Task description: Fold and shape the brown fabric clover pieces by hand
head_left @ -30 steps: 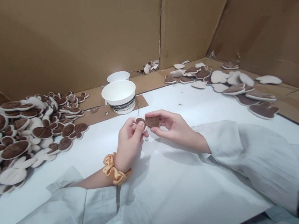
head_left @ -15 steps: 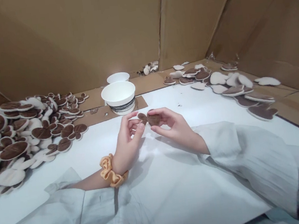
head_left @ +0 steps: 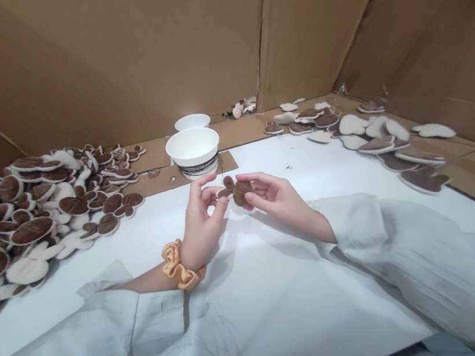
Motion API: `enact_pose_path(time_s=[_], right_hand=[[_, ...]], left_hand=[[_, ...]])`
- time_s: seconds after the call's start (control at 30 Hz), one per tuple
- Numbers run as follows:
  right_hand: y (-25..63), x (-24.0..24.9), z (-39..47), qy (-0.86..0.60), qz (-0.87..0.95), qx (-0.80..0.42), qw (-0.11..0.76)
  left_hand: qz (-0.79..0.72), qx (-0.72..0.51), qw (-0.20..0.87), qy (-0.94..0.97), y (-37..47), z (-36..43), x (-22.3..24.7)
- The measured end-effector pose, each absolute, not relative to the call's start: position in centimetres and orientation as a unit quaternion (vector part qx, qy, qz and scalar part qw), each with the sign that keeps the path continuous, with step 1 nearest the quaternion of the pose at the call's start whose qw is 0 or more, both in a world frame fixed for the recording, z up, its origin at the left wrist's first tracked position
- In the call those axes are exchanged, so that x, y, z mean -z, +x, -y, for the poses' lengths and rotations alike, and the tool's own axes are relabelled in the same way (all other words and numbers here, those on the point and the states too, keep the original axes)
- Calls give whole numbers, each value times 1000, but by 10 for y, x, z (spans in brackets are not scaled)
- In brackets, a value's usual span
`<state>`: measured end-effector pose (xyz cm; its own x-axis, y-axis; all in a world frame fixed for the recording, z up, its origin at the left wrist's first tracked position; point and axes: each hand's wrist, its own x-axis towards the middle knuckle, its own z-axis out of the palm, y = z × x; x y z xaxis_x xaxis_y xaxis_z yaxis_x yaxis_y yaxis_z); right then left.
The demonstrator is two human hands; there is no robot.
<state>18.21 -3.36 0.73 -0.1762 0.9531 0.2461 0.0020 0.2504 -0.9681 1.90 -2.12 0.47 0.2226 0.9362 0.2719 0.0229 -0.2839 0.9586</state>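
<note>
Between my hands, above the white tabletop (head_left: 252, 293), is a small brown plush bunny-head piece (head_left: 242, 192) with a round body and two ear-like lobes pointing left. My right hand (head_left: 277, 196) grips its round end between thumb and fingers. My left hand (head_left: 207, 211), with a yellow scrunchie (head_left: 181, 267) at the wrist, pinches at one lobe with thumb and forefinger. Just beyond my left fingertips stands a white paper bowl (head_left: 193, 144) banded with dark thread or lines.
A big heap of brown-and-white plush pieces (head_left: 32, 231) lies on the left. More pieces (head_left: 379, 144) are scattered at the right. Behind the bowl stands another white bowl (head_left: 192, 121). Cardboard walls (head_left: 117, 59) enclose the back and sides.
The plush piece has turned between my fingers, so both lobes and more of its round face now show. My view has shifted slightly left.
</note>
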Motion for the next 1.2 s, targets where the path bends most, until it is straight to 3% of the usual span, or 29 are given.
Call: enact_pose_path(time_s=[0.33,0.57,0.9,1.2], right_hand=[[182,-7,32,-418,607,-472,484],[183,-2,33,-404,658,-378,510],[181,-1,38,-442,671,-377,461],[178,7,35,-405,646,-464,450]], left_hand=[[-357,-500,472,632,19,19,-4],[-367,-490,461,643,19,18,0],[-413,-486,431,638,17,19,2],[-432,-441,432,657,15,22,2]])
